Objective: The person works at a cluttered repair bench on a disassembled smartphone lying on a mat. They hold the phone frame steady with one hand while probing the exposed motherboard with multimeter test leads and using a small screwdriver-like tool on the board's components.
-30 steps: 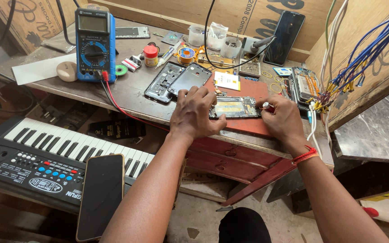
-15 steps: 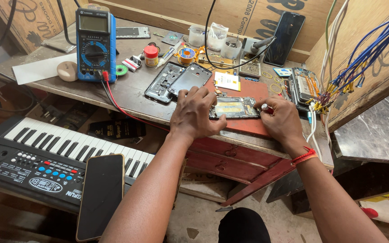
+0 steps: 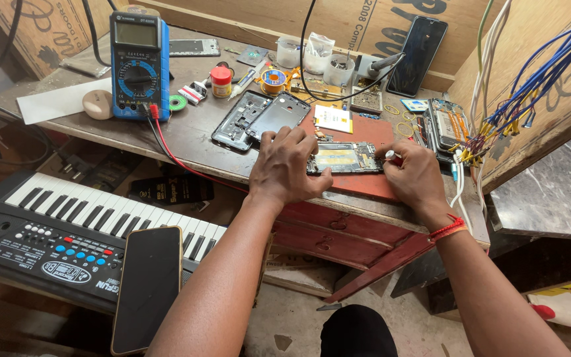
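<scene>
**Both hands on an opened phone at the front of the surface**

We saw the opened phone (image 3: 345,157) lying flat on a red mat (image 3: 365,182) near the front edge of the wooden surface (image 3: 193,132), its inner parts facing up. The left hand (image 3: 285,168) rested on the phone's left end, fingers spread and curved down over it, pressing rather than gripping; it was not closed around anything. The right hand (image 3: 414,177) sat at the phone's right end with its fingers curled in around a small tool with a white tip (image 3: 388,155), which touched the phone's right edge. A red band (image 3: 449,229) circled that wrist.

Just behind the left hand lay two empty phone frames (image 3: 259,119), side by side and tilted. A yellow-and-white card (image 3: 333,119) lay beyond the phone. Farther left a blue meter (image 3: 139,63) stood upright, its red lead (image 3: 180,162) trailing off the front of the surface. A small red-capped jar (image 3: 221,80) stood near the meter. A dark phone (image 3: 419,56) leaned against the back board, and a bundle of blue wires (image 3: 536,86) hung at the right.

Below the surface, a black keyboard (image 3: 67,225) sat at the left, with a phone in a tan case (image 3: 148,287) lying across its near end.
</scene>
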The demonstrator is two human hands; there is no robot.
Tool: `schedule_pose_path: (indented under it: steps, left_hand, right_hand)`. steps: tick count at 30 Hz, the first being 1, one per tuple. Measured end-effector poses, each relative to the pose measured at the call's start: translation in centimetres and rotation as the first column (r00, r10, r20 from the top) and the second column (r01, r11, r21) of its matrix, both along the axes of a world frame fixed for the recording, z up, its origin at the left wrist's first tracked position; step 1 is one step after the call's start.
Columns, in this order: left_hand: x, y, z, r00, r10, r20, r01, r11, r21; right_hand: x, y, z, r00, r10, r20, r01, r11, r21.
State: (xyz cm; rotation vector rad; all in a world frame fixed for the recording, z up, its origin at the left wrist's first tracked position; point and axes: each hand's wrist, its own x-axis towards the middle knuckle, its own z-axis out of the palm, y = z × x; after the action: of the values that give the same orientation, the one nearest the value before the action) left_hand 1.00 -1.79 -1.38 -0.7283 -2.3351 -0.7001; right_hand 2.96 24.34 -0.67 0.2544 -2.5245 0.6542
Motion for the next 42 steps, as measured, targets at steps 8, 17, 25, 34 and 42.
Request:
schedule_pose_path:
  steps: [8, 17, 25, 34, 42]
  left_hand:
    - [0.07, -0.06, 0.16, 1.0, 0.001, 0.001, -0.001, 1.0, 0.006]
    - [0.06, -0.08, 0.2, 1.0, -0.001, -0.002, 0.001, 1.0, 0.003]
    - [0.08, -0.09, 0.31, 1.0, -0.002, 0.009, 0.002, 1.0, 0.004]
    - [0.21, -0.17, 0.42, 1.0, 0.001, 0.001, -0.001, 1.0, 0.016]
    - [0.21, -0.21, 0.42, 1.0, -0.001, 0.003, 0.001, 1.0, 0.018]
  right_hand:
    - [-0.24, -0.01, 0.14, 1.0, 0.03, -0.005, -0.03, 1.0, 0.003]
    - [-0.44, 0.15, 0.04, 1.0, -0.008, 0.006, 0.008, 1.0, -0.027]
    - [-0.6, 0.14, 0.13, 1.0, 0.028, 0.01, -0.028, 1.0, 0.005]
    - [-0.78, 0.25, -0.05, 1.0, 0.03, 0.008, -0.03, 1.0, 0.0]
    - [-0.76, 0.3, -0.22, 0.999, 0.027, 0.025, -0.026, 0.998, -0.05]
